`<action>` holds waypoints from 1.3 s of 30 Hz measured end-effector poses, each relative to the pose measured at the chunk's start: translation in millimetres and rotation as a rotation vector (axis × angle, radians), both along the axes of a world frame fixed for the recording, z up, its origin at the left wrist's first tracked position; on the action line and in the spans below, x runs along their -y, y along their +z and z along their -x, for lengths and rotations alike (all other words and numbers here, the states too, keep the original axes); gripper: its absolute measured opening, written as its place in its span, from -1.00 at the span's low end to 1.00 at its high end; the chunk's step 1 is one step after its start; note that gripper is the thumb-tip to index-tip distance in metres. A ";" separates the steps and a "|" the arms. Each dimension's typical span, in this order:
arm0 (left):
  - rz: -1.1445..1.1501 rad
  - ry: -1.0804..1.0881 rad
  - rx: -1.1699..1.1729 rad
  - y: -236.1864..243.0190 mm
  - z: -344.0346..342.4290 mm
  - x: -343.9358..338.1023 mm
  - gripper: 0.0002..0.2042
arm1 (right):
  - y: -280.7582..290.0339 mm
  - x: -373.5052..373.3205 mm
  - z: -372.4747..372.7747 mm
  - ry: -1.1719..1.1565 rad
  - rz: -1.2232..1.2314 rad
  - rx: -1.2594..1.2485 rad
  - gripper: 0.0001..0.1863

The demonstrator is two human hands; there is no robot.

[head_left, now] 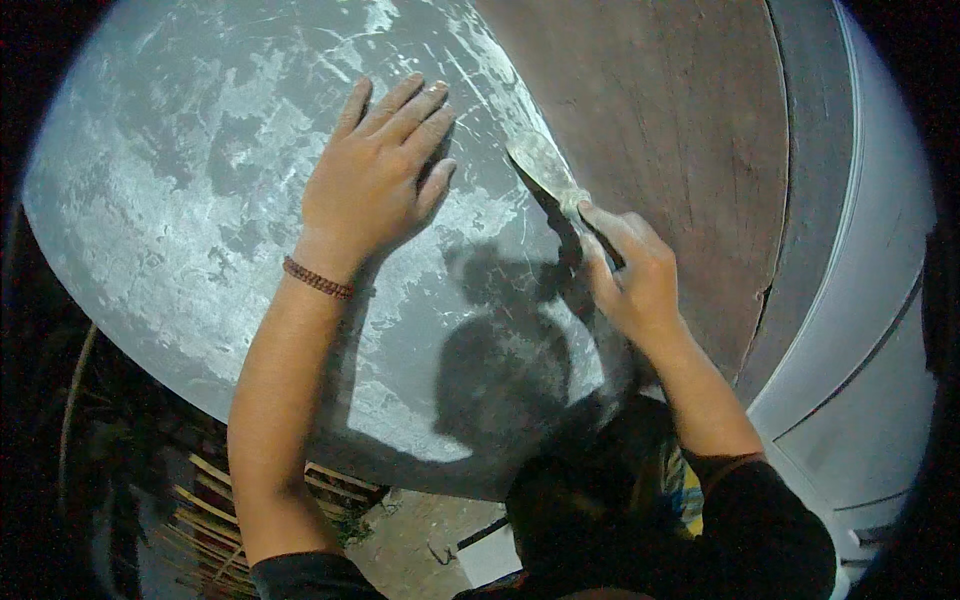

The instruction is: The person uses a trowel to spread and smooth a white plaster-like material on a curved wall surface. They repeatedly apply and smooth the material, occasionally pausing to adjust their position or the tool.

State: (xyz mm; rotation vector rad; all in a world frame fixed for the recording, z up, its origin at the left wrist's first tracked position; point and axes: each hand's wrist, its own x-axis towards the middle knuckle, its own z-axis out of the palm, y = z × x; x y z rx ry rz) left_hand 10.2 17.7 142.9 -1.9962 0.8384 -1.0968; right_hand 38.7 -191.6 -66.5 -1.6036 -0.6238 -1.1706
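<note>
A large grey panel (180, 170) with mottled white patches and scratches fills the left and centre. My left hand (375, 175) lies palm down on it, fingers extended and slightly apart, powder on the fingertips, a braided bracelet at the wrist. My right hand (635, 275) grips a putty knife (535, 160), its pale, dusty blade at the panel's right edge, angled toward the upper left. Whether the blade touches the surface is unclear. Dark shadows fall across the lower middle of the panel.
Right of the panel are a brown wooden surface (650, 90) with a cracked edge and pale grey curved mouldings (880, 230). Below lie wooden slats (205, 520), dark foliage at the left, and a concrete floor (400, 540) with a white object (485, 555).
</note>
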 end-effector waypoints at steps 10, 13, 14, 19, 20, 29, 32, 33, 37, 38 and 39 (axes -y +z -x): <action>0.009 0.021 -0.009 -1.7 -5.5 1.8 -0.56 | 18.1 -0.6 4.2 -0.022 0.041 -0.164 -0.64; 0.002 0.015 0.006 -2.3 -5.7 0.2 -0.56 | 23.9 -2.3 3.5 -0.021 0.016 -0.107 -0.66; -0.006 0.008 0.020 -2.4 -5.8 -0.1 -0.56 | 27.6 -2.9 -2.0 -0.013 -0.012 -0.002 -0.67; 0.012 0.021 0.040 -3.3 -6.1 0.4 -0.54 | 14.9 -4.7 -21.4 -0.027 -0.002 -0.026 -0.66; 0.028 0.027 0.045 -3.5 -6.1 0.8 -0.54 | 2.1 -6.5 -17.1 -0.014 0.009 -0.040 -0.66; 0.020 0.045 0.070 -3.0 -6.1 4.0 -0.50 | -67.3 -14.3 -16.6 0.019 -0.135 -0.060 -0.64; 0.026 0.031 0.067 -3.5 -6.5 3.7 -0.51 | -63.1 -14.4 -20.5 0.010 -0.104 -0.131 -0.63; 0.025 0.036 0.076 -3.7 -6.7 3.7 -0.51 | -64.6 -14.5 -18.4 0.021 -0.127 -0.078 -0.63; 0.031 0.021 0.078 -3.6 -7.2 3.7 -0.51 | -89.9 -14.9 4.1 0.029 -0.132 -0.100 -0.64; 0.028 0.019 0.080 -3.9 -6.9 3.9 -0.52 | -94.0 -14.8 2.7 0.023 -0.125 -0.153 -0.66; 0.017 0.036 0.089 -3.5 -7.0 4.3 -0.52 | -97.7 -14.6 1.1 0.025 -0.150 -0.082 -0.68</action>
